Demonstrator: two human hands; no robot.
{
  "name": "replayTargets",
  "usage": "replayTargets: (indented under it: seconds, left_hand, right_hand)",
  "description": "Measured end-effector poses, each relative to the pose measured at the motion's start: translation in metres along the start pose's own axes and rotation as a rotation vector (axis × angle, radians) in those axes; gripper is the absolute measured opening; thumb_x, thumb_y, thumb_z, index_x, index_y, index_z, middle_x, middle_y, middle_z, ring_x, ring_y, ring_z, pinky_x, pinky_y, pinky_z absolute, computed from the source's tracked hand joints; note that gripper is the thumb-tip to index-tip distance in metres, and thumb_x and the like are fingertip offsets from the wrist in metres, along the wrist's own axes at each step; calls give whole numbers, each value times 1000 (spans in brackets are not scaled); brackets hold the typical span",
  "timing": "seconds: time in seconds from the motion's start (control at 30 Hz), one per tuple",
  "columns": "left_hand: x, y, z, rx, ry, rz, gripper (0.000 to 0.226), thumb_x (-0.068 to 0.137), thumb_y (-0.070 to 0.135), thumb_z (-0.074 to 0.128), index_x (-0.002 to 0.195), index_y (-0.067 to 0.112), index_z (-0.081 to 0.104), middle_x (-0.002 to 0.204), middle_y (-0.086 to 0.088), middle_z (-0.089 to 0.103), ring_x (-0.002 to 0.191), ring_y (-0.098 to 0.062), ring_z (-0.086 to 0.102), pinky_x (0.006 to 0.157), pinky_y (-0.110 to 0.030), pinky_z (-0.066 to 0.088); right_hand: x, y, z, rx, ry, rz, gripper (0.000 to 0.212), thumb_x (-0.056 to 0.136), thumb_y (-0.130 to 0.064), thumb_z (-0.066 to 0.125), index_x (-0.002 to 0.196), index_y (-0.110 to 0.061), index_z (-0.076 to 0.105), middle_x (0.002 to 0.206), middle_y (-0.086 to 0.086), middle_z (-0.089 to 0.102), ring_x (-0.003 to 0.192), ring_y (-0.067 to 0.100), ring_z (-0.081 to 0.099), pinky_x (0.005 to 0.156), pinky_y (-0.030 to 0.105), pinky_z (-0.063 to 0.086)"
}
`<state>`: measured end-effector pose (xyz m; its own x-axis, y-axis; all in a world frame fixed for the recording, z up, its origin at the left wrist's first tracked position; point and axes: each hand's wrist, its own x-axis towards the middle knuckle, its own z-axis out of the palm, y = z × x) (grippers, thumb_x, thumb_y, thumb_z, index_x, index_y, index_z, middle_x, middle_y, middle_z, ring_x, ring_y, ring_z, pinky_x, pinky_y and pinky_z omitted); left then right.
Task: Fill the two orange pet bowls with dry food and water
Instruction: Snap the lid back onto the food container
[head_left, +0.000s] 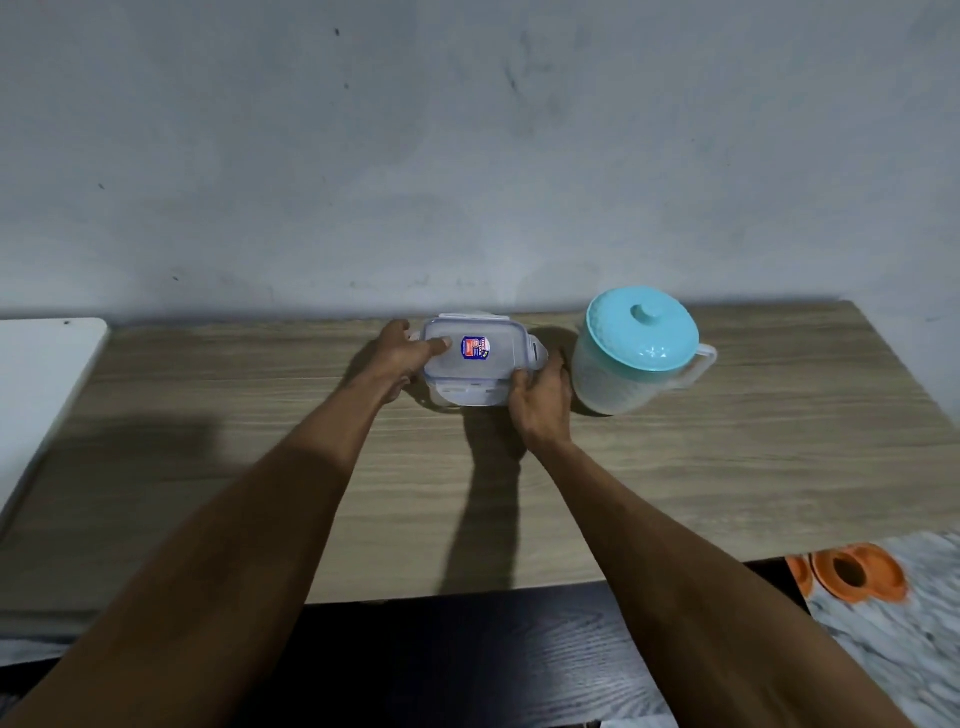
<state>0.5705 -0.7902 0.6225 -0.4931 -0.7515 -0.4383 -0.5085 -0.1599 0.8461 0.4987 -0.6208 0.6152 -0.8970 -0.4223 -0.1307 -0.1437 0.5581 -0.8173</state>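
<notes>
Right now, in the head view, you have both grips on the clear lidded container (475, 371), which sits on the table (727, 467) near its far edge. Your left grip (400, 353) wraps the container's left end, thumb laid flat across the lid. Your right grip (540, 400) curls round the near right corner, close to the end clip. Neither is wide open; each is closed onto the box. The box's long axis runs from one grip to the other, so you hold it by its short ends. Whether the clips are undone, or what is inside, you cannot tell from here.

What the next move turns on, I judge, is where the orange pet bowls (852, 571) lie. They are off the table, down on the floor, toward you and well to the right of your right grip. That makes the right arm the nearer one. The teal-lidded pitcher (639, 353) stands just beyond your right grip's knuckles, on the way of any swing to the right.
</notes>
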Motion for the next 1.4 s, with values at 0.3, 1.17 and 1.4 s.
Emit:
replayTargets:
  seconds: [0.3, 1.17, 1.4]
  left_hand:
    - [-19, -8, 7, -44, 9, -44, 50, 83, 22, 75, 128, 11, 55, 119, -9, 63, 91, -23, 62, 63, -31, 53]
    - [-9, -5, 6, 0, 80, 43, 64, 89, 10, 68, 146, 10, 38, 150, -14, 41, 125, -32, 52, 79, -40, 57]
    - [-7, -15, 3, -68, 4, 21, 83, 83, 15, 76, 151, 15, 28, 153, -12, 34, 121, -32, 55, 70, -40, 58]
  right_hand:
    - [-3, -12, 7, -52, -28, -91, 64, 88, -16, 57, 145, -3, 32, 145, 20, 39, 128, 39, 46, 103, 42, 39]
    - [52, -44, 3, -941, -526, -498, 127, 68, -52, 80, 156, -22, -6, 165, 8, -6, 152, 33, -7, 120, 57, 10]
    - [63, -42, 8, -1038, -506, -584, 130, 59, -64, 80, 156, -21, 5, 159, 8, 21, 145, 35, 22, 112, 59, 27]
